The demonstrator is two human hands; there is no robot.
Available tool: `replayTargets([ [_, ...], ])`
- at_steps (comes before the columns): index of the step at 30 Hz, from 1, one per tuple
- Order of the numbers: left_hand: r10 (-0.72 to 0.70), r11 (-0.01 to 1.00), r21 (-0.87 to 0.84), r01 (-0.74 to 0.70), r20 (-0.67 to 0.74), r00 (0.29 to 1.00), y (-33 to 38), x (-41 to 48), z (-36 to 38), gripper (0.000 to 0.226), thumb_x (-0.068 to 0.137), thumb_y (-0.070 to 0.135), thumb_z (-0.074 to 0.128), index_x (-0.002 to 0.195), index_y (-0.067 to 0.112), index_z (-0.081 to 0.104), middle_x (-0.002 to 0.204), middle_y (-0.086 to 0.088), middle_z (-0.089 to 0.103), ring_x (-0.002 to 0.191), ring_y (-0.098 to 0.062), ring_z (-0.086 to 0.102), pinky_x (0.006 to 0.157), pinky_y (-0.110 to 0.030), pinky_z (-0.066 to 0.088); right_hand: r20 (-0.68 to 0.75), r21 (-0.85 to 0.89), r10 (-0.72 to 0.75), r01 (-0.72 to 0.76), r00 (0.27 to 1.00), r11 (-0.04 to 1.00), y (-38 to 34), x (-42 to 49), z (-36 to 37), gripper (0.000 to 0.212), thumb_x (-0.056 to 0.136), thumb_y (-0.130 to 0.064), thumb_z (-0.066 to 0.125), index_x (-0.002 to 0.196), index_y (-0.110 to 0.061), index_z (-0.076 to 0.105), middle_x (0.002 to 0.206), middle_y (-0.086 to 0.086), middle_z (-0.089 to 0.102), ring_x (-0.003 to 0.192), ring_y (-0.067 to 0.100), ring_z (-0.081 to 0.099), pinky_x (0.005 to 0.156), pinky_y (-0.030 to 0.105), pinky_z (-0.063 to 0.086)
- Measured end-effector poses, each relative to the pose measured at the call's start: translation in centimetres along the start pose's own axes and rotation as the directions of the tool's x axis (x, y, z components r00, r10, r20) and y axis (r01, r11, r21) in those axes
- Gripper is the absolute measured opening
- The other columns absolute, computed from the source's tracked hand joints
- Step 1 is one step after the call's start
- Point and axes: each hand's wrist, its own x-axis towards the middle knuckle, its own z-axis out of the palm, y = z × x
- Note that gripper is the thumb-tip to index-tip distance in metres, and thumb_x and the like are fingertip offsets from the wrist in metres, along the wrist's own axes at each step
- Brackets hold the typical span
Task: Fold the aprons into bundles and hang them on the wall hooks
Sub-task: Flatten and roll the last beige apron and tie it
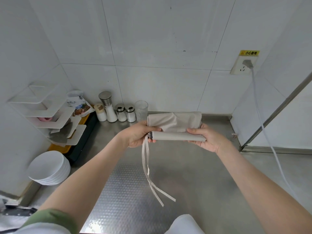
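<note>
Presently a soft, light beige fabric apron (175,130), half-rolled, is being held above the steel counter (194,174) — left hand (138,135) pinching at nine o'clock, right hand (205,138) closed at three; its limp ties (148,168) are likely best gathered first.

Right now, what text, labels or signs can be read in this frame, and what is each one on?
"小心触电": yellow warning sticker on the wall above the socket.
Printed food packet in the corner: has print, too blurred to read.
Seasoning jars: no readable labels.
Apron: no text visible.
</note>
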Motion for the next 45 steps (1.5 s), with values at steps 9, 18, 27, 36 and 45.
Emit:
replayTargets([
  [9,0.027,0.998,-0.054,-0.022,0.098,0.995,0.0,-0.2,0.0,0.022,0.094,-0.012,0.040,0.098,-0.001,0.058,0.069,-0.012,0.056,0.051,-0.014,0.053,0.045,-0.017,0.042,-0.022,0.051,-0.019,0.020,1.000,0.998,0.2,0.7,-1.0,0.021,0.088,0.011,0.047,0.102,-0.001,0.057,0.080,0.009,0.072,0.073,0.018,0.072,0.059,0.025,0.058],
  [18,0.018,0.994,-0.113,0.005,0.206,0.978,-0.3,-0.8,-0.5,0.046,0.075,0.001,0.039,0.116,-0.001,0.061,0.089,-0.017,0.062,0.067,-0.023,0.056,0.060,-0.025,0.051,0.031,-0.008,-0.058,0.059,0.998,0.998,1.0,1.4,-1.4,0.038,0.084,0.006,0.050,0.057,-0.015,0.067,0.087,0.001,0.070,0.077,0.013,0.067,0.061,0.022,0.055],
  [27,0.001,0.993,-0.117,0.012,0.112,0.994,-0.8,-0.4,-0.3,0.047,0.090,0.043,0.049,0.111,0.003,0.063,0.095,-0.008,0.067,0.073,-0.017,0.060,0.065,-0.023,0.053,-0.061,0.392,-0.033,0.054,0.998,0.919,1.8,0.9,-1.9,0.043,0.067,-0.027,0.067,0.097,0.003,0.071,0.113,0.026,0.064,0.099,0.035,0.066,0.076,0.041,0.058],
  [36,0.095,0.990,0.103,-0.091,-0.037,0.995,-1.3,0.8,1.4,0.044,0.094,0.001,0.055,0.133,0.018,0.047,0.105,-0.006,0.061,0.079,-0.010,0.064,0.071,-0.020,0.053,-0.206,0.494,-0.062,0.159,0.977,0.855,1.6,2.0,3.0,0.017,0.093,-0.019,0.056,0.101,-0.004,0.057,0.088,0.013,0.069,0.093,0.025,0.063,0.091,0.042,0.052],
  [45,-0.010,0.973,0.231,-0.003,0.055,0.998,-0.5,1.0,2.5,0.040,0.092,0.020,0.061,0.131,0.012,0.051,0.116,-0.005,0.066,0.103,-0.016,0.063,0.084,-0.027,0.052,-0.172,0.151,-0.102,0.128,0.980,0.980,2.0,2.9,5.0,0.020,0.093,-0.010,0.056,0.112,-0.005,0.059,0.099,0.009,0.071,0.090,0.019,0.068,0.083,0.030,0.056],
])
